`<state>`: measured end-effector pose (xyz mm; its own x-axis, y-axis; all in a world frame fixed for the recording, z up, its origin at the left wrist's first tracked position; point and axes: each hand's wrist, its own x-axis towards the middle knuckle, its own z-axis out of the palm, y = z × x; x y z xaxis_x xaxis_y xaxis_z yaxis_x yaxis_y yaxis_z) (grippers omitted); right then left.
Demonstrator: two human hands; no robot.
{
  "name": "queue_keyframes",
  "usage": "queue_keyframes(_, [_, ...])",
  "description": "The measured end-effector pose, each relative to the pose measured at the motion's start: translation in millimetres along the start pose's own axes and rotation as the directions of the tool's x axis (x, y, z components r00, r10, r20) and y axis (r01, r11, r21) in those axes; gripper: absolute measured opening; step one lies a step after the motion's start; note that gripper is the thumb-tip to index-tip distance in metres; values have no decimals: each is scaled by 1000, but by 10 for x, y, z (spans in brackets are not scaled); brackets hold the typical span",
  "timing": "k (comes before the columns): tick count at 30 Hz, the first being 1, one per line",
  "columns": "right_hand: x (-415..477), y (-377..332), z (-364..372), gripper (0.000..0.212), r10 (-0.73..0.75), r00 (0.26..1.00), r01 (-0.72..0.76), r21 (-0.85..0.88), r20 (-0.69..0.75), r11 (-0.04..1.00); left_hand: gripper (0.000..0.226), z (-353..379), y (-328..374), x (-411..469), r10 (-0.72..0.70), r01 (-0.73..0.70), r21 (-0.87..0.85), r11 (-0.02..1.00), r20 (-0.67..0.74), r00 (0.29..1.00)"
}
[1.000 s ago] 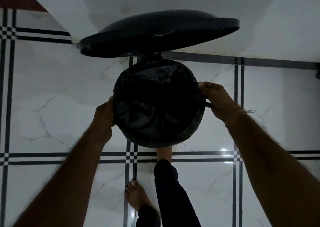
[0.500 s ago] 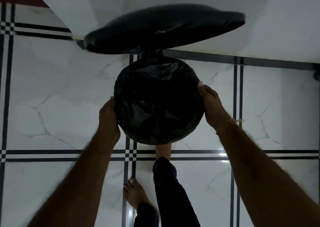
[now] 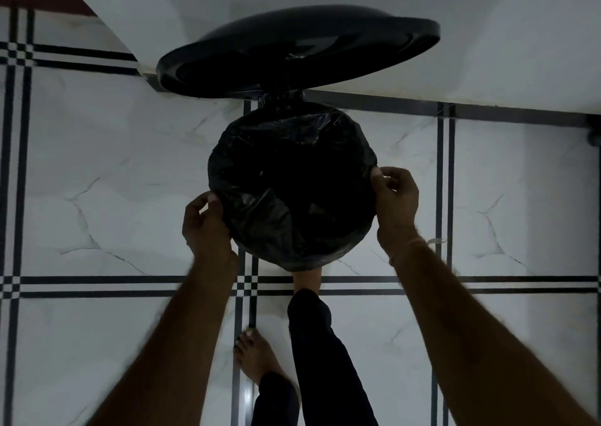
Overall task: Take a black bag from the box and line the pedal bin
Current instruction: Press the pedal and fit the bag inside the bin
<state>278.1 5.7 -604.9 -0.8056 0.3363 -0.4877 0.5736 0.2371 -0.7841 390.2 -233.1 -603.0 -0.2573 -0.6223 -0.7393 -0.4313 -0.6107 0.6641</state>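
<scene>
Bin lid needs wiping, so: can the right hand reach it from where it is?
Probably yes: the right hand pinches the bag at its rim, and nothing stands between it and the raised lid.

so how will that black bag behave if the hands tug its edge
Probably floppy: the black bag sags in crumpled folds. Likely thin and light, as its glossy film wrinkles. It may slip, since the left hand and right hand only pinch its edge.

1. We have one wide-angle view from our head, facing almost straight down at the white marble-patterned tile floor.
2. The round pedal bin, lined with a crinkled black plastic bag, sits close below at centre, and its raised black plastic lid is at 12 o'clock.
3. Our left forearm enters from 7 o'clock and our right forearm from 5 o'clock.
</scene>
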Motion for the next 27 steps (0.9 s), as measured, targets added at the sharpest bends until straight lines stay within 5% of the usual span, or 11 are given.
queue_keyframes(3, [-62, 120, -40, 28, 139, 990, -133, 187, -21, 973, 14, -53, -62, -33, -112, 112, -29, 993, -8, 994])
queue_keyframes(7, [-113, 190, -118, 40, 362, 924, -382, 251, 124, 889, 29, -123, -79, 81, -300, 315, -123, 941, 123, 946])
queue_keyframes(14, [-74, 181, -177, 42, 499, 811, -571, 230, 304, 788, 47, -140, -149, -26, -266, 292, -115, 950, 200, 943])
queue_keyframes(19, [-85, 200, -191, 29, 581, 721, -685, 260, 379, 681, 31, -254, -225, -105, -368, 434, -182, 882, 308, 877])
queue_keyframes(23, [-62, 186, -216, 13, 619, 711, -698, 224, 335, 680, 46, -212, -216, -80, -411, 452, -149, 879, 242, 879])
queue_keyframes(27, [-53, 238, -200, 24, 624, 731, -681, 228, 277, 696, 32, -200, -201, -18, -380, 385, -34, 922, 94, 920])
